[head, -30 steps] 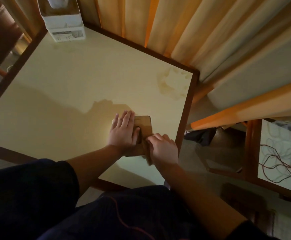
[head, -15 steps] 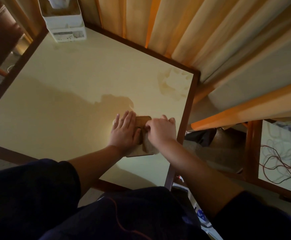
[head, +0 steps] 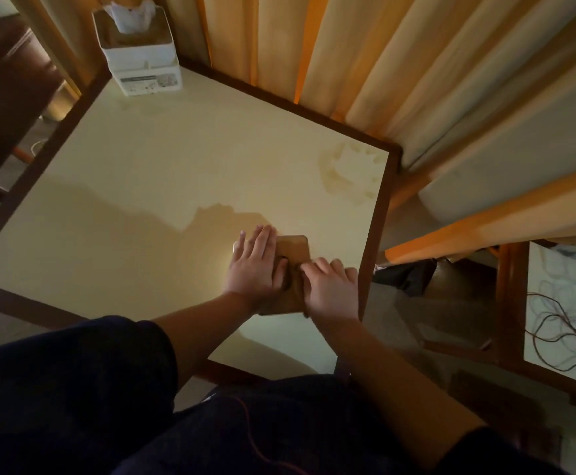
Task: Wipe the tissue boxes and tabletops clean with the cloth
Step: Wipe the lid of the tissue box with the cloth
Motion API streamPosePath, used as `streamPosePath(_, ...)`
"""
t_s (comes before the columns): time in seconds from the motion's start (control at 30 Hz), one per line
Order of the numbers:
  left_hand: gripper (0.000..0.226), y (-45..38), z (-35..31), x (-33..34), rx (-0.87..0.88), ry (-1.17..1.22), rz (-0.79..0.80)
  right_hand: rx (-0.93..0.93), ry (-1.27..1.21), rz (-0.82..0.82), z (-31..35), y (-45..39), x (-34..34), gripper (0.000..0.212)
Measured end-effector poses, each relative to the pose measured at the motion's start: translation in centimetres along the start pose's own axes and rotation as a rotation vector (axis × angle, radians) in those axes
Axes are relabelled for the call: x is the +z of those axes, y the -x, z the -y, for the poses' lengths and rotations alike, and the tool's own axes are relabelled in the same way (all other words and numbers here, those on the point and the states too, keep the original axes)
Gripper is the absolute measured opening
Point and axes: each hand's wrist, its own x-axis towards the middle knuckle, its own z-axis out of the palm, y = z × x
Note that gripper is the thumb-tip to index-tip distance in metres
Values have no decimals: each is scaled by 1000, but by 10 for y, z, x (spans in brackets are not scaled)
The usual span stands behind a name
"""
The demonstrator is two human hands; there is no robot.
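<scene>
A flat brown tissue box (head: pixel 293 248) with rounded corners lies near the right edge of the cream tabletop (head: pixel 142 200). My left hand (head: pixel 255 265) rests flat on its left side, fingers straight. My right hand (head: pixel 331 289) has curled fingers and grips a dark brownish cloth (head: pixel 295 286) against the box's near right part; most of the cloth is hidden under the hand. A white tissue box (head: pixel 139 60) with a tissue sticking out stands at the table's far left corner.
A ring-shaped stain (head: pixel 348 176) marks the tabletop's far right corner. Orange curtains (head: pixel 382 63) hang close behind the table. To the right stands a second table (head: pixel 561 303) with tangled cables. A dark chair (head: pixel 2 80) is at the far left.
My right hand slid forward over the brown box with the cloth, then drew back toward me. My left hand stayed flat on the box. The view tilted up slightly.
</scene>
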Motion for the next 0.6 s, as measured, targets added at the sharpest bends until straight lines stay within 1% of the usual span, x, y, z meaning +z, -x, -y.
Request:
streamPosePath(0.17,72,1,1,2,25,-37,-14,-33,17,121,-5,42,-11,13)
streamPosePath(0.27,73,0,3,2,24,-43,7,-39,24,242,-3,39,-21,22)
streamPosePath(0.33,73,-1,3,2,19,-41,11,-31,6,327,-3,26,-28,24)
streamPosePath(0.37,73,-1,3,1,10,-29,12,-23,2,340,-2,19,-30,24)
streamPosePath(0.6,72,0,-2,-1,-9,55,-15,30,14,220,11,-36,-41,33)
